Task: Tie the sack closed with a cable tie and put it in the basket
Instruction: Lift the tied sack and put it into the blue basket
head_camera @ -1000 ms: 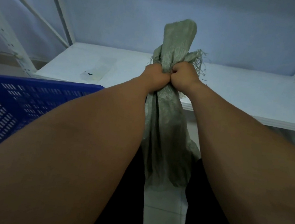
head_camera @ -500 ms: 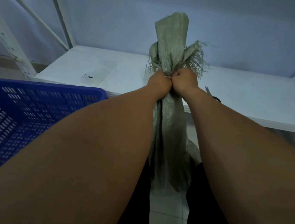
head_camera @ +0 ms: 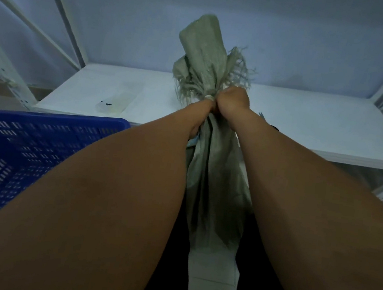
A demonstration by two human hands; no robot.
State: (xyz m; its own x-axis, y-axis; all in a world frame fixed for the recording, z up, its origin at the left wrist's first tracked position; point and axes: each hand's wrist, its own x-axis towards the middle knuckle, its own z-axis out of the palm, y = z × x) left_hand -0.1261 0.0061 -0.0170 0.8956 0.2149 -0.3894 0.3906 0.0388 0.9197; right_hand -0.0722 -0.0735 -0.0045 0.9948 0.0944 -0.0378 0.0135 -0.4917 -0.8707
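Head view: one grey-green woven sack (head_camera: 216, 171), its frayed mouth bunched into a tuft above the neck, hangs upright — long axis vertical, mouth up — in front of the white shelf (head_camera: 307, 124). A pale cable tie (head_camera: 209, 97) rings the neck. Left hand (head_camera: 203, 109) and right hand (head_camera: 234, 102), fists touching, both clench that neck. One blue basket (head_camera: 31, 141) stands left — apart from the sack.

Both my hands grip the gathered neck of the grey-green sack (head_camera: 209, 170), left hand (head_camera: 201, 109) and right hand (head_camera: 234, 102) touching. Frayed mouth stands above my fists. Blue basket (head_camera: 18, 149) at my left; white shelf (head_camera: 319, 121) behind.
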